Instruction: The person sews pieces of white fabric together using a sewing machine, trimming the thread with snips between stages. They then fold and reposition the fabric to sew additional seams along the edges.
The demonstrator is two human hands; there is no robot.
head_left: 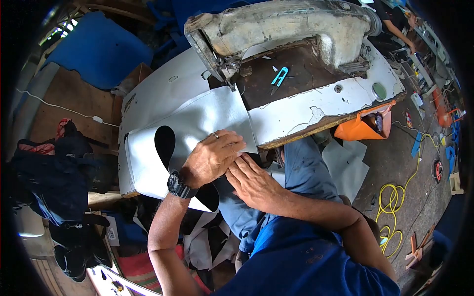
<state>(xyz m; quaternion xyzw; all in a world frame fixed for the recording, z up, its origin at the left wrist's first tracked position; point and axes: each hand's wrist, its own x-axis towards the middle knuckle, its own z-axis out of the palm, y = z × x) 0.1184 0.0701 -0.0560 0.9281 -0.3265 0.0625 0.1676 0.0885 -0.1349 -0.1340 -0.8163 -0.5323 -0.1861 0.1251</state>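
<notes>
A large silvery-grey sheet (202, 116) of flexible material, dark on its underside, lies across the sewing machine's table and curls into a loop at its left. Its far corner reaches the needle area of a worn sewing machine (276, 29). My left hand (215, 154), with a ring and a black wrist watch, presses the sheet's near edge with its fingers together. My right hand (256, 182) meets it there, its fingertips at the same edge under the left fingers. Both hands look closed on that edge; the thumbs are hidden.
Teal thread snips (280, 76) lie on the dark machine bed. An orange pouch (365, 126) hangs off the table's front edge. A yellow cable (392, 197) coils on the floor at right. Dark clothing (49, 167) hangs at left. Another person's arm (400, 34) shows at upper right.
</notes>
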